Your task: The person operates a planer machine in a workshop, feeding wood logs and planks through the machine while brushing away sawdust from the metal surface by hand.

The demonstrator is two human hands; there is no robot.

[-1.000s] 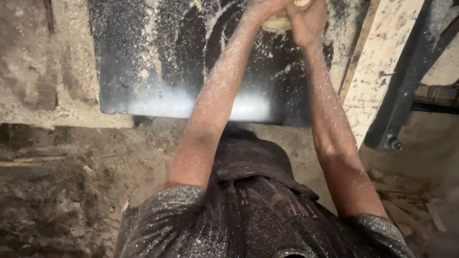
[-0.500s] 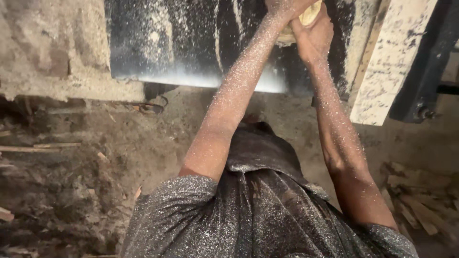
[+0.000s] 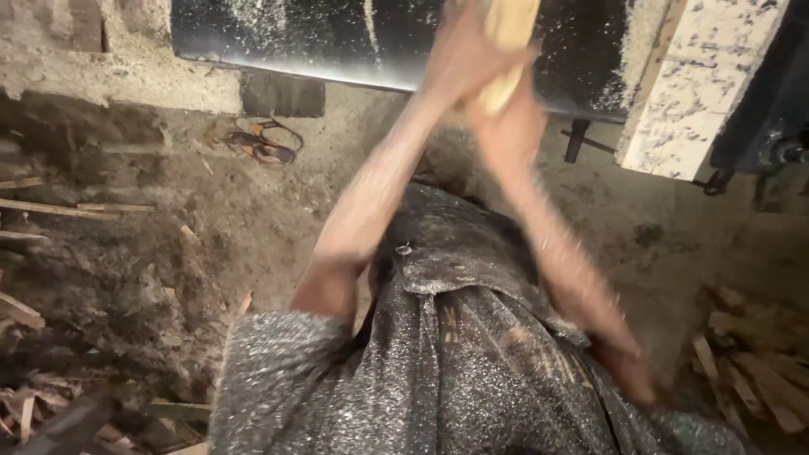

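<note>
Both my arms reach forward, dusted with sawdust and blurred by motion. My left hand (image 3: 472,59) and my right hand (image 3: 510,135) are closed together on a pale wooden piece (image 3: 510,42) held just in front of a dark, sawdust-covered machine table (image 3: 278,34). The top of the wood runs out of the frame. My dark speckled shirt (image 3: 438,371) fills the lower middle.
A pale speckled plank (image 3: 699,84) leans at the upper right beside dark metal machinery (image 3: 775,126). A sandal (image 3: 261,143) lies on the dirt floor. Wood offcuts are piled at the left (image 3: 50,404) and lower right (image 3: 750,371).
My hands have pulled the wooden piece back toward me from the machine table, and the view has tipped down, showing more floor and the sandal.
</note>
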